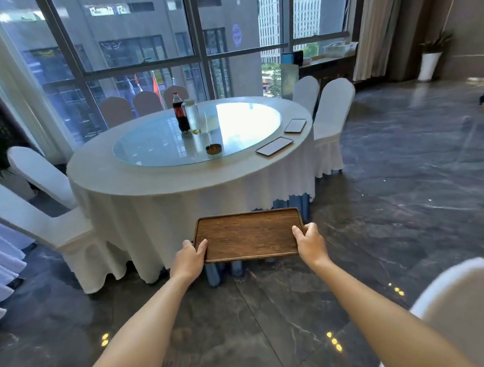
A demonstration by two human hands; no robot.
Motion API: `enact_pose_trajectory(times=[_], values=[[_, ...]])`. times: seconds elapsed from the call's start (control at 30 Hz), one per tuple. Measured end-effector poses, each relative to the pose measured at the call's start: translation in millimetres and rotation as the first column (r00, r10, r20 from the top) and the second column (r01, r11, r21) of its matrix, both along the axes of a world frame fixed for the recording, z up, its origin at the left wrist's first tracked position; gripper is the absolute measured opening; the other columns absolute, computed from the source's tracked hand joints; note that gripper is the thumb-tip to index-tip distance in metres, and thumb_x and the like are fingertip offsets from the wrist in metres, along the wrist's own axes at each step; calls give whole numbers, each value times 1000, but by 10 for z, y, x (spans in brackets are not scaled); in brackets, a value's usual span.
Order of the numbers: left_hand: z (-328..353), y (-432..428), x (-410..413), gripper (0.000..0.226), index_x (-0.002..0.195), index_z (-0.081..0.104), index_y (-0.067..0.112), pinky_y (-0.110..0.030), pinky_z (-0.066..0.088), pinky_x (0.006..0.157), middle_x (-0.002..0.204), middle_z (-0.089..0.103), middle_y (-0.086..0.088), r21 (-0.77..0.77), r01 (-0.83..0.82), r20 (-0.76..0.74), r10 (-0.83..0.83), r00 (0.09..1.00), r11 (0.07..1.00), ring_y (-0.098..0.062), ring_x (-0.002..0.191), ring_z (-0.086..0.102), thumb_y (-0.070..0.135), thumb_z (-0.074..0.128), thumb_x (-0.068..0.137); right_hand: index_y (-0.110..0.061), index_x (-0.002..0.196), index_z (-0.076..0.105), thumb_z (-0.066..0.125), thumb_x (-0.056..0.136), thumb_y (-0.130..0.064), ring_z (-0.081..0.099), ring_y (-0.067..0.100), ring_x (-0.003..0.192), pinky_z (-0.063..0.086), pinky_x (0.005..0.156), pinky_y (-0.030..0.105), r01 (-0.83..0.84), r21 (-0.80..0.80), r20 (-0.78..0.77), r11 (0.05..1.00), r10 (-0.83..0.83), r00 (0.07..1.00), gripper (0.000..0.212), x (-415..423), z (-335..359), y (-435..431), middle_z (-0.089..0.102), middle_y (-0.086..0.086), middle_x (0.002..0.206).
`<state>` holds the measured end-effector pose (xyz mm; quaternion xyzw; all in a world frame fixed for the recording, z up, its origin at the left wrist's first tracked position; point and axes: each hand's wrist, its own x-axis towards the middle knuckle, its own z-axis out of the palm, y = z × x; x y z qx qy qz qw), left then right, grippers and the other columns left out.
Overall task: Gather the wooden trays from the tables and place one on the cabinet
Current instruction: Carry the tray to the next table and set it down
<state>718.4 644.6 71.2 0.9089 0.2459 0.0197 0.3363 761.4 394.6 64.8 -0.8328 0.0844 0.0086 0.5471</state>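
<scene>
A rectangular dark wooden tray (pixel 247 235) with a raised rim is held level in front of me, above the floor and just short of the round table (pixel 128 183). My left hand (pixel 189 259) grips its near left corner, thumb on top. My right hand (pixel 310 243) grips its right edge the same way. The tray carries nothing. A low dark cabinet (pixel 327 69) stands under the window at the far right.
The white-clothed table has a glass turntable (pixel 163 142) with a cola bottle (pixel 181 112), a clear jar, and a small ashtray (pixel 213 149). Two phones (pixel 274 146) lie near its right edge. White-covered chairs (pixel 332 116) ring the table; another chair (pixel 463 312) is at my near right.
</scene>
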Motion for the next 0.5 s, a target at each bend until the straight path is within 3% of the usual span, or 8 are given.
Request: enact_pose_trajectory(times=[0.07,0.17,0.3,0.37,0.43,0.5], values=[[66,0,483,38,99,42,3,-35,38,76,116,60,-24,25,26,-13,-25,1000,999,-38,105,57,41,37,97,-1,117,43,40,98,-31,48,21,88,37,73,32,0,7,2,1000,0,1000,36,489,43,-6,51,7,100],[156,-70,1179,49,109,46,-1,-39,44,80,115,61,-23,72,57,-32,-55,998,996,-37,103,59,45,35,96,0,116,43,40,97,-31,49,22,87,38,73,33,13,16,11,1000,-13,1000,37,1143,64,-99,52,9,99],[173,-308,2017,51,112,46,-2,-38,41,76,110,62,-22,69,141,-65,-136,989,988,-29,84,53,44,34,97,1,118,42,41,97,-31,48,23,87,39,75,35,95,53,-15,994,-94,995,38,1792,-82,-355,52,11,99],[111,-446,2433,48,110,46,0,-37,41,77,112,62,-21,49,185,-91,-181,979,981,-31,88,55,45,35,96,0,117,42,41,97,-31,47,23,86,36,73,33,141,69,-36,988,-139,990,37,2070,-177,-508,49,8,97],[17,-595,2855,41,102,44,4,-38,41,79,113,61,-22,29,225,-110,-220,969,974,-34,96,57,44,36,97,-3,108,41,40,98,-31,47,23,83,37,72,33,176,83,-51,981,-173,984,30,2373,-269,-663,50,8,94],[-69,-733,3272,36,97,41,7,-36,38,77,111,61,-22,13,258,-118,-254,960,966,-31,91,54,42,36,97,-8,97,38,40,98,-31,47,22,80,36,70,33,201,70,-58,977,-197,979,22,2720,-330,-804,50,7,90]])
